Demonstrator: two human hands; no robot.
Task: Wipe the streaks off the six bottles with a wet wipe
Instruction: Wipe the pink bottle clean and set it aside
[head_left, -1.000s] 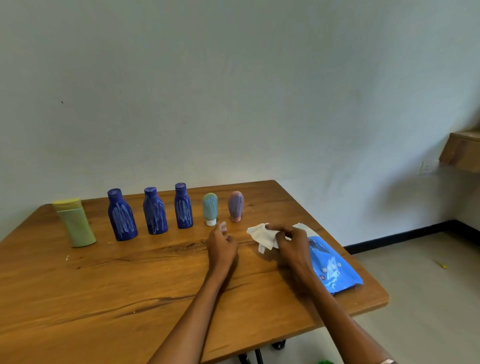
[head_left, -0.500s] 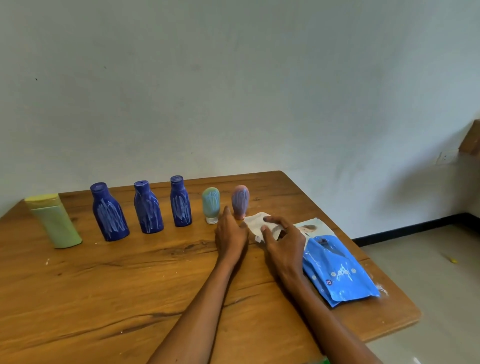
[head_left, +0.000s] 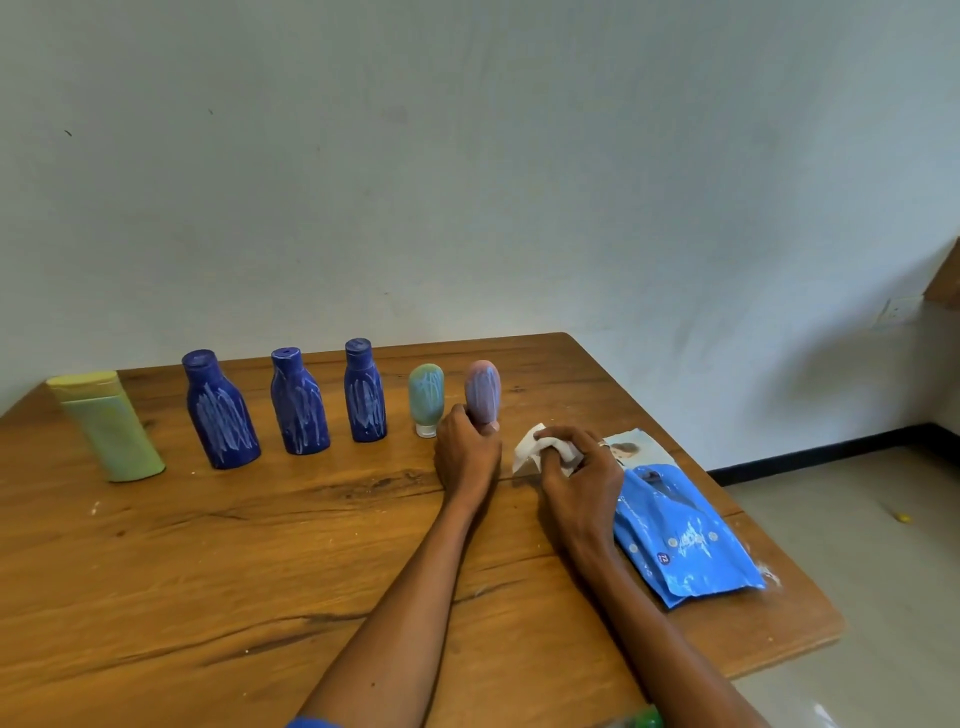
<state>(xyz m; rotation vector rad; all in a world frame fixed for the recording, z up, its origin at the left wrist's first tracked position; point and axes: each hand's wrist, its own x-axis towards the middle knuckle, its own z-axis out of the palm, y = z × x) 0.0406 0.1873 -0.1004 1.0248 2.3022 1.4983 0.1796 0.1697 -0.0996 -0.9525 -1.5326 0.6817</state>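
Six bottles stand in a row at the back of the wooden table (head_left: 260, 571). From the left: a yellow-green bottle (head_left: 106, 426), three dark blue bottles (head_left: 221, 410) (head_left: 298, 402) (head_left: 365, 392) with white streaks, a small teal bottle (head_left: 426, 396) and a small pink bottle (head_left: 483, 389), both streaked. My left hand (head_left: 466, 454) is wrapped around the pink bottle's lower part, hiding its base. Just right of it, my right hand (head_left: 576, 467) holds a crumpled white wet wipe (head_left: 532, 447) above the table.
A blue wet-wipe pack (head_left: 680, 540) lies near the table's right edge, under my right wrist. The table's right corner drops off to a tiled floor (head_left: 857, 545). A pale wall (head_left: 467, 182) rises directly behind the bottles.
My left hand moved forward from the table top and closed around the pink bottle. My right hand lifted the wipe off the pack and bunched it up.
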